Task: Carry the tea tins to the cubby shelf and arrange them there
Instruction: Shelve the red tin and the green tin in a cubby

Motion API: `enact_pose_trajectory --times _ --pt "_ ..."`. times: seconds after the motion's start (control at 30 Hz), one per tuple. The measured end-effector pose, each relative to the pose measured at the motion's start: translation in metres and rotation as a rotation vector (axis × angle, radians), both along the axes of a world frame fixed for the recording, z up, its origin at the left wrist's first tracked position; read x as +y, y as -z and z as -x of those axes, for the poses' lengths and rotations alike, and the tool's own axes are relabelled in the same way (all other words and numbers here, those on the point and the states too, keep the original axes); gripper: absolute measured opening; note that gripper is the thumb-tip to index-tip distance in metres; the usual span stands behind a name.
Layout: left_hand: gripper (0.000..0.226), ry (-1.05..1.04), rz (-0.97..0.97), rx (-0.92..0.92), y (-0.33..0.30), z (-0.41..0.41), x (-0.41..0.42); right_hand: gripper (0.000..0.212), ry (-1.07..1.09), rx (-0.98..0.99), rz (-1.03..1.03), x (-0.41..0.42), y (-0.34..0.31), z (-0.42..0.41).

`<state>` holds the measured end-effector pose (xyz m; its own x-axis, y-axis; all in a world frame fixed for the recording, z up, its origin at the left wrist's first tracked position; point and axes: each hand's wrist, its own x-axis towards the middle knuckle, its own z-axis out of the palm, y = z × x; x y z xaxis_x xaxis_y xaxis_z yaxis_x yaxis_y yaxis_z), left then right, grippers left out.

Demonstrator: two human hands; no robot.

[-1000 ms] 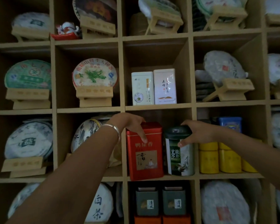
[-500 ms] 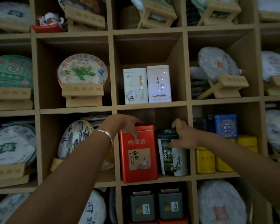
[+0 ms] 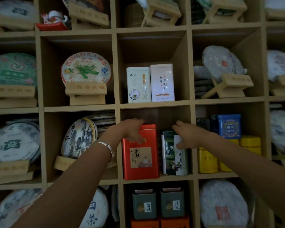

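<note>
A red rectangular tea tin (image 3: 141,160) stands upright in the middle cubby of the wooden shelf (image 3: 155,105). My left hand (image 3: 130,129) grips its top, fingers curled over the lid and thumb on the front. Right beside it stands a round green-and-white tea tin (image 3: 172,160) with a dark lid. My right hand (image 3: 187,136) holds that tin's upper part, thumb on the front and fingers over the lid. Both tins rest on the cubby floor, almost touching.
Two white tins (image 3: 150,83) stand in the cubby above. Two grey-green tins (image 3: 158,204) sit on orange boxes below. Yellow tins (image 3: 227,155) and a blue tin (image 3: 227,126) fill the right cubby. Round wrapped tea cakes on wooden stands (image 3: 85,92) occupy the surrounding cubbies.
Both tins have slid a little deeper into the cubby. My right hand has shifted from the lid's side to lower on the round tin's front. The camera has moved closer.
</note>
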<state>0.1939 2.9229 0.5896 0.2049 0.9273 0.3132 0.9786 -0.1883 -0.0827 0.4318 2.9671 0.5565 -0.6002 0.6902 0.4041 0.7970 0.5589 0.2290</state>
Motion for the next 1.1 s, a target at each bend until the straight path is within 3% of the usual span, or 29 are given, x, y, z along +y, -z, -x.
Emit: enact_pose_trajectory --times 0.67,1.1 --pt "0.081 0.054 0.071 -0.049 -0.005 0.009 0.009 0.054 -0.194 0.114 0.103 0.010 -0.004 -0.007" --pt "0.084 0.054 0.016 -0.022 -0.001 0.007 0.008 0.070 -0.179 0.166 0.028 0.012 0.011 -0.003"
